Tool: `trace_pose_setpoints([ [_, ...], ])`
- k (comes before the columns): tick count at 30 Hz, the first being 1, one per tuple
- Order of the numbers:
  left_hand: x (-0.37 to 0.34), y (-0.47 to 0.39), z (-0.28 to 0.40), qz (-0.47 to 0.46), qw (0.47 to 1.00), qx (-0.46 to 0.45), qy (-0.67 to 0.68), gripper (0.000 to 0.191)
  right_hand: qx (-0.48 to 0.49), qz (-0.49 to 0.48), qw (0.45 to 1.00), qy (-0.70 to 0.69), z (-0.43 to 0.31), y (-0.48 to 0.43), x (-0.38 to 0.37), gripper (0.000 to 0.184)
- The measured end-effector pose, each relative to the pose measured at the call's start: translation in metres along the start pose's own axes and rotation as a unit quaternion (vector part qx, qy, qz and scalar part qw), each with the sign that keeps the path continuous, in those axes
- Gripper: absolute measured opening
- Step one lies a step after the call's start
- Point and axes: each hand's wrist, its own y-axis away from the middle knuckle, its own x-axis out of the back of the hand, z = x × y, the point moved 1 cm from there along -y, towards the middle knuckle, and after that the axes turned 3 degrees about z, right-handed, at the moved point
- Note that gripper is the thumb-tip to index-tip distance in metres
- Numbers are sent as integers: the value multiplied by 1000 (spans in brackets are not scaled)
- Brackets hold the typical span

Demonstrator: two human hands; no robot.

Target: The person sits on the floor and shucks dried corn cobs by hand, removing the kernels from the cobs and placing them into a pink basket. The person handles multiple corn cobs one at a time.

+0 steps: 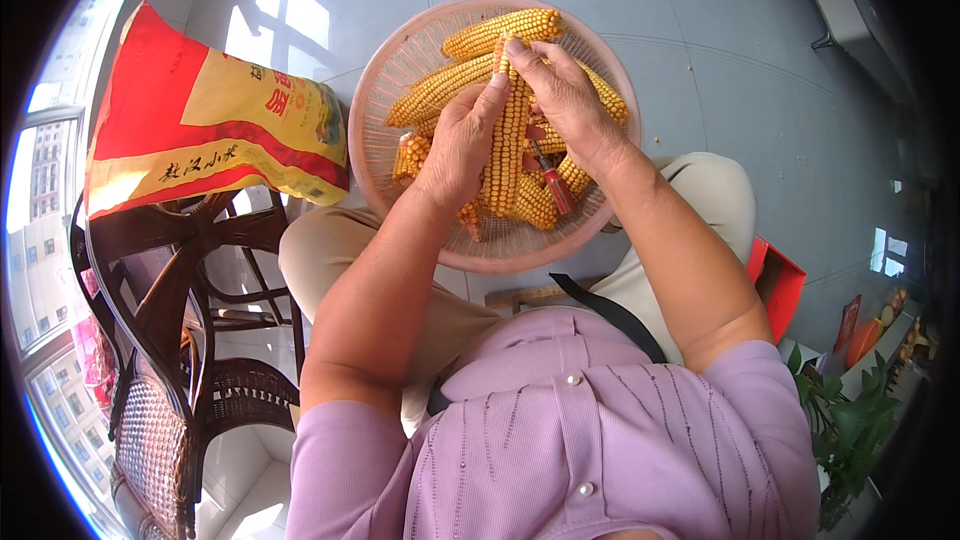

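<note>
A dried yellow corn cob (508, 142) is held upright over the basket, its tip pointing away from me. My left hand (466, 136) wraps its left side, thumb along the kernels. At the tip, the thumb of my right hand (564, 94) presses where some kernels look gone. Several other cobs, such as one at the far side (499, 34), lie in a pink plastic mesh basket (366, 90) between my knees. Just right of the held cob is a screwdriver (557, 190) with a red handle; its tip is hidden near my fingers.
A red and yellow printed sack (217, 109) rests at the left by a dark wooden chair (150, 240) with woven parts. On the right are a red box (776, 285) and a leafy plant (851, 405). Loose kernels dot the grey tiled floor (720, 120).
</note>
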Motion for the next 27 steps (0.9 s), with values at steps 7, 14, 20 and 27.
trace_pose_setpoints([
  [7,-15,10,-2,-45,997,50,26,49,21,47,990,-134,1,-8,8,42],
  [14,-17,18,-10,-62,995,30,-78,52,3,154,963,-220,2,-12,8,37],
  [20,-19,16,-13,-9,997,59,-41,48,132,157,960,-193,7,-13,3,27],
  [27,-13,17,-14,15,988,150,26,42,139,53,963,-226,-10,3,-7,25],
])
